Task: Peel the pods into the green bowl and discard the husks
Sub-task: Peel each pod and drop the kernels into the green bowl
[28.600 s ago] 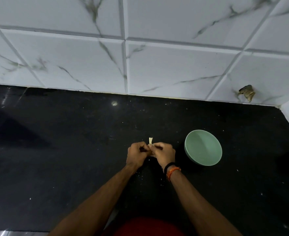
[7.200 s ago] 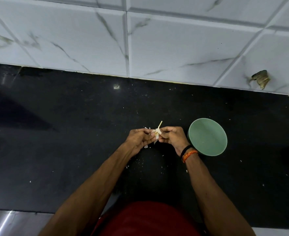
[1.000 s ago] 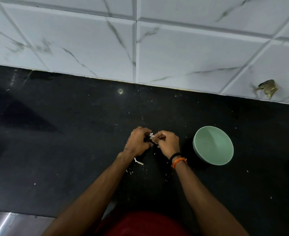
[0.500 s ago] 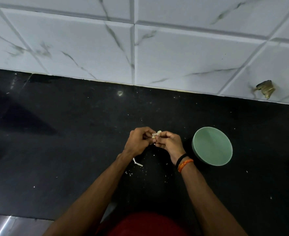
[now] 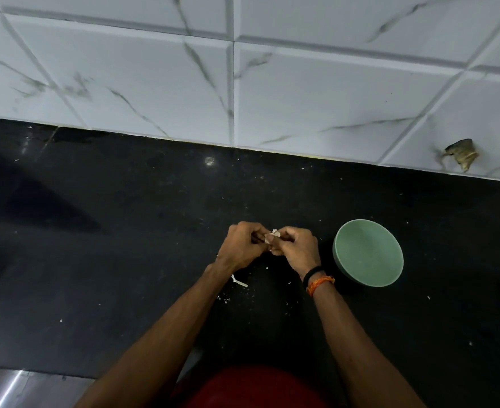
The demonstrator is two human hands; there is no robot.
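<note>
You pinch the pod (image 5: 273, 234) between both hands, left hand (image 5: 244, 245) and right hand (image 5: 294, 248), left of the bowl (image 5: 368, 252); it looks tiny, light and brittle, so grip its ends with fingertips.

Both my forearms bare, no sleeves in view. My right wrist has two bands side by side: a thin black band (image 5: 313, 271) nearer my right hand (image 5: 294, 248), an orange braided thread band (image 5: 319, 284) just behind it. Nothing on my left wrist. Red garment (image 5: 257, 388) at frame bottom.
</note>
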